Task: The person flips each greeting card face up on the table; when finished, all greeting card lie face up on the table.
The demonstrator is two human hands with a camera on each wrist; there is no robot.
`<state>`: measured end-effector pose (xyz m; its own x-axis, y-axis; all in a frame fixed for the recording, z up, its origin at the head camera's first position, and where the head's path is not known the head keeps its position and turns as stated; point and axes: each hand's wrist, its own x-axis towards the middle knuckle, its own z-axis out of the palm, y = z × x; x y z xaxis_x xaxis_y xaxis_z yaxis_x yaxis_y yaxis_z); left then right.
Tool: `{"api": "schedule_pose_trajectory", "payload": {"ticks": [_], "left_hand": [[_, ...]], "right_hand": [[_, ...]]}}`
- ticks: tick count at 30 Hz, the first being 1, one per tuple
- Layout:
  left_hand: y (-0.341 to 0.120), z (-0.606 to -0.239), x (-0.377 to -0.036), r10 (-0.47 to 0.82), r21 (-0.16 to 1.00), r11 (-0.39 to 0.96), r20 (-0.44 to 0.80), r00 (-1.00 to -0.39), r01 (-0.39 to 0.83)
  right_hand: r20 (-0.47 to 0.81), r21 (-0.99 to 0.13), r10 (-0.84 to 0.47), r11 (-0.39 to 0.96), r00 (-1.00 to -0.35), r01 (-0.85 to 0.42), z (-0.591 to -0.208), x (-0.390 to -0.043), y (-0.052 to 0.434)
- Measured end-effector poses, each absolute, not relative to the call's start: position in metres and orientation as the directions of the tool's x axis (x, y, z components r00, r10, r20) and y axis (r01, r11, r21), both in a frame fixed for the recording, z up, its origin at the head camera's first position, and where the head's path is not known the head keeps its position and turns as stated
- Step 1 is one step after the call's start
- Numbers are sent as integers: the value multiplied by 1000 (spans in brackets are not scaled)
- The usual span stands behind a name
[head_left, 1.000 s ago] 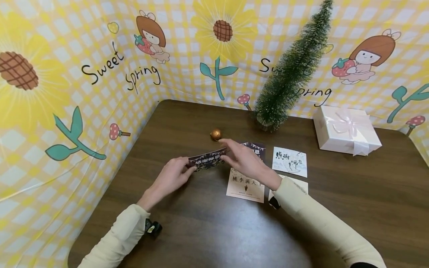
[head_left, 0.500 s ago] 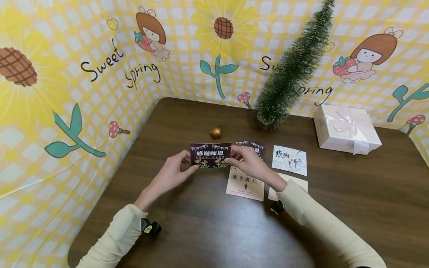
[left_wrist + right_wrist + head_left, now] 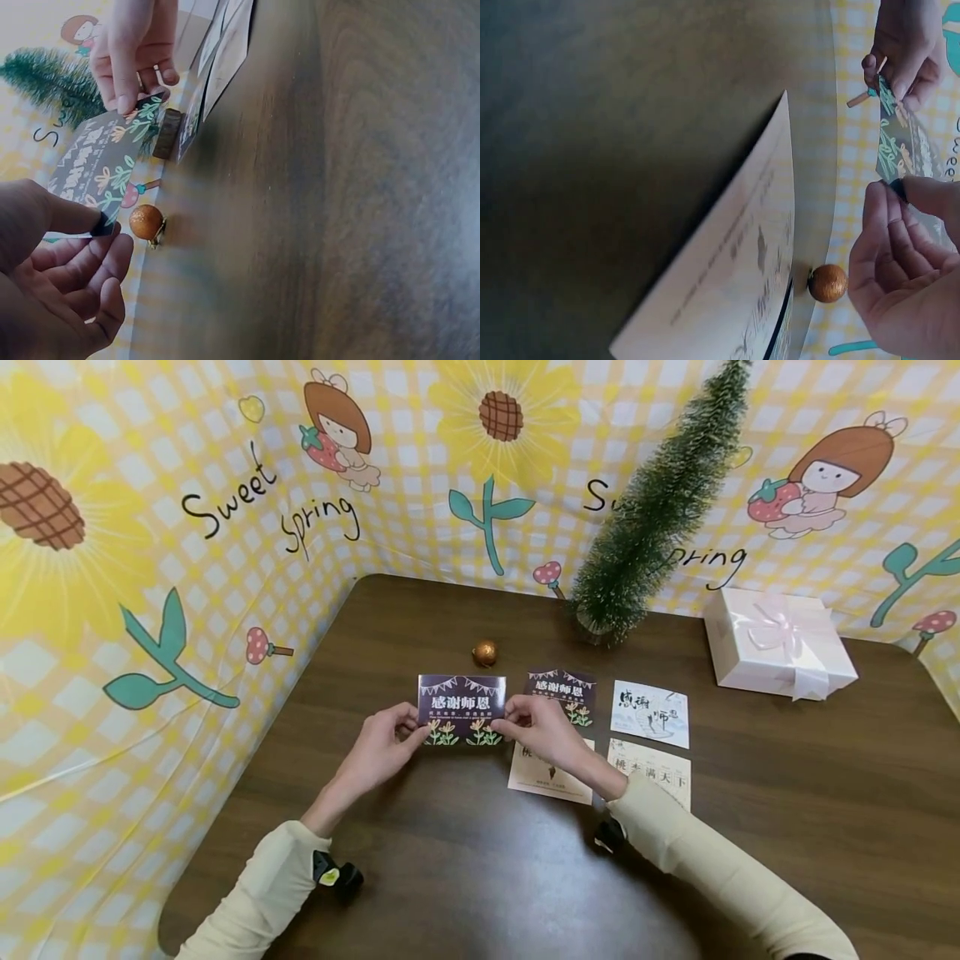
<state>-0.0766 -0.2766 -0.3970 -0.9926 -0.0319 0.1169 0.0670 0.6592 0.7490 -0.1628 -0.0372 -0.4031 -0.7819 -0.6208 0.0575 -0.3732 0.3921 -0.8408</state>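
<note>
A dark purple greeting card [image 3: 462,700] with white lettering, bunting and flowers is held up over the table. My left hand [image 3: 386,737] pinches its lower left corner between thumb and fingers. The lower right corner is pinched by my right hand [image 3: 545,728]. In the left wrist view the card [image 3: 101,161] is tilted and raised off the wood. A matching purple card [image 3: 564,687] lies to the right, partly behind my right hand. Below it a cream card [image 3: 551,783] is partly covered by the same hand.
Farther right lie a white-blue card [image 3: 649,714] and another cream card [image 3: 660,768], the latter partly under my sleeve. A copper ornament ball [image 3: 485,652] sits behind the held card. At the back stand a small artificial tree [image 3: 645,527] and a white gift box [image 3: 780,647].
The held card has turned from a steep slant to face up toward the head view. My right fingers have moved from its top edge to the lower right corner.
</note>
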Motion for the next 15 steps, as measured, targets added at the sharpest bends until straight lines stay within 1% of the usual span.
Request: {"api": "schedule_pose_trajectory", "payload": {"ticks": [10, 15], "left_hand": [[-277, -403, -76, -60, 756, 653, -10, -998, -47], [-279, -408, -76, -58, 733, 673, -88, -994, -104]], "right_hand": [[-27, -796, -601, 496, -799, -346, -408, -148, -44], [-59, -743, -614, 554, -787, -376, -408, -140, -47]]}}
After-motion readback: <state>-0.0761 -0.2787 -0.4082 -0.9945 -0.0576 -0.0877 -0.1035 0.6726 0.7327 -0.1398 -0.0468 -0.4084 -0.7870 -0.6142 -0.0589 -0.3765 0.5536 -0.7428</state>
